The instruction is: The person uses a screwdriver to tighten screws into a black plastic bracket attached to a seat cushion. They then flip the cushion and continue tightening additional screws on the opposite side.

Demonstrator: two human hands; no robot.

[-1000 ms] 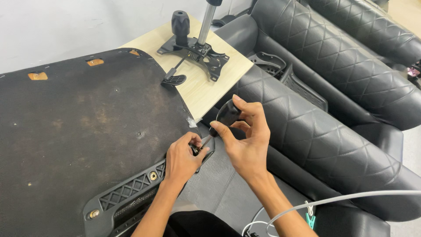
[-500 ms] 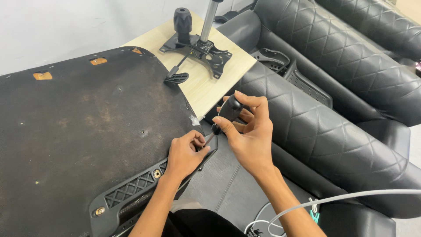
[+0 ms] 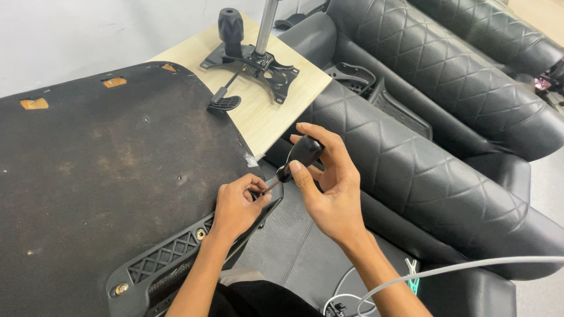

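Observation:
My right hand (image 3: 330, 189) is closed around the black handle of a screwdriver (image 3: 296, 157), whose shaft slants down and left. Its tip meets the end of a black plastic bracket (image 3: 176, 255) fixed along the near edge of an upturned chair seat covered in dark fabric (image 3: 100, 176). My left hand (image 3: 238, 205) pinches at the bracket's end, right where the screwdriver tip sits. What the fingers hold there is hidden.
A black metal chair mechanism (image 3: 252, 58) with a knob, a lever and a steel column lies on a light wooden board (image 3: 264, 111). Black quilted leather chair backs (image 3: 429, 147) lie to the right. A grey cable (image 3: 458, 270) crosses at lower right.
My right hand has turned the screwdriver handle slightly and stayed in place. The left hand keeps its pinch at the bracket's end.

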